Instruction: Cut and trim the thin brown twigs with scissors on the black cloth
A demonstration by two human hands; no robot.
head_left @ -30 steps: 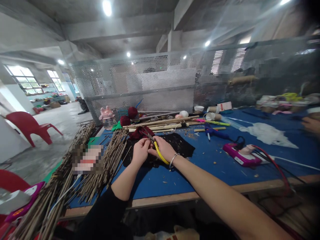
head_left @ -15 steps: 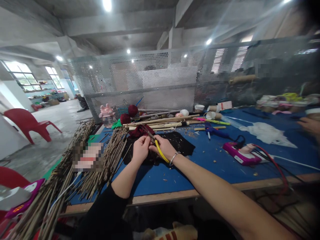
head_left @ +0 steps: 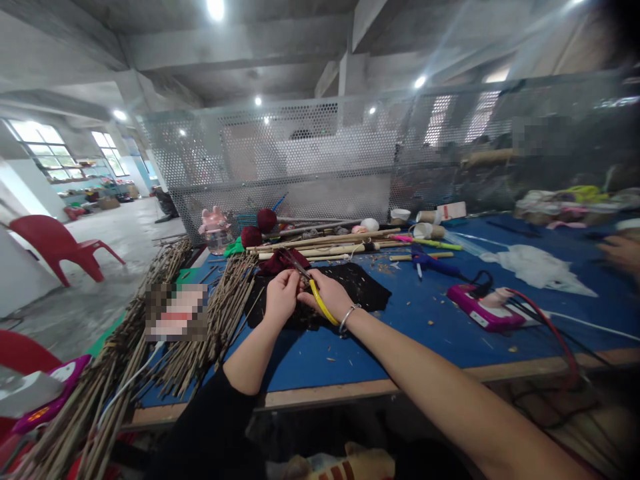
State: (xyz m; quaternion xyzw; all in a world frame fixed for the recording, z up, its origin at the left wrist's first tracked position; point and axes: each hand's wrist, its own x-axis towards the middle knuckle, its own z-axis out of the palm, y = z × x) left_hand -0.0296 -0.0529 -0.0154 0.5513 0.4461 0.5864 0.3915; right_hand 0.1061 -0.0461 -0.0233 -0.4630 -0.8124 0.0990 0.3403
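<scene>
My right hand [head_left: 327,293] is closed around a pair of scissors [head_left: 323,303] with yellow handles; the metal blades point up and to the left. Close beside it, my left hand [head_left: 283,295] pinches something small near the blades, too hidden to name. Both hands are over a black cloth [head_left: 357,287] strewn with small bits. Just beyond the blades lies a dark red piece of fabric or yarn [head_left: 280,261]. To the left of my left hand rests a bundle of thin dry sticks [head_left: 225,303].
Dark red yarn balls [head_left: 251,237] and long sticks [head_left: 330,250] lie along the back. At right are a blue glue gun [head_left: 433,265], a purple power strip [head_left: 483,313] with cables, and a white plastic bag [head_left: 537,267]. Another person's hand [head_left: 620,252] shows at the far right.
Both hands stay almost in place, with the scissors still in the right one. The other person's hand at the far right has shifted slightly.
</scene>
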